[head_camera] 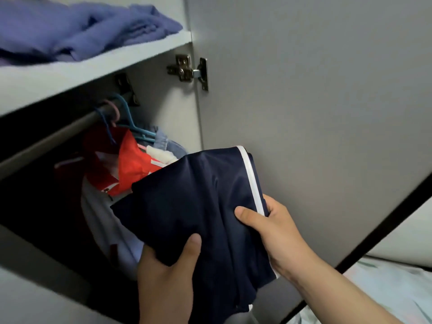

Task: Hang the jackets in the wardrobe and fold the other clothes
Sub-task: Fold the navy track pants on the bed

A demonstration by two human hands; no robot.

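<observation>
Found navy garment (198, 206), folded, white stripe on R edge, gripped in both hands just in front of open wardrobe (161, 106). Logged left hand (163, 277) clamped on near-L corner: thumb on top, fingers hidden under cloth. Logged right hand (275, 232) clamped on R edge beside stripe, thumb on top likewise. Noted hands apart, joined only by the cloth.

Read long axis as pointing away from body, tilted up twd opening. Saw far end overlapping red garment (133, 160) hung on blue hangers (140, 134) from rail (58, 136); could not tell if touching. Placed shelf (93, 71) up & L of hands, w/ blue-violet clothes pile (81, 26) on it. Placed door (304, 90) close on R, hinge (187, 70) above bundle.

Judged fold done, stowing step in hand; target spot not determinable. Rated left hand nearer opening, right hand nearer door. Expected any move to shelf to need lift up-L, far end leading. Flagged risk: slick-looking fabric, poss. slump of fold on release.
</observation>
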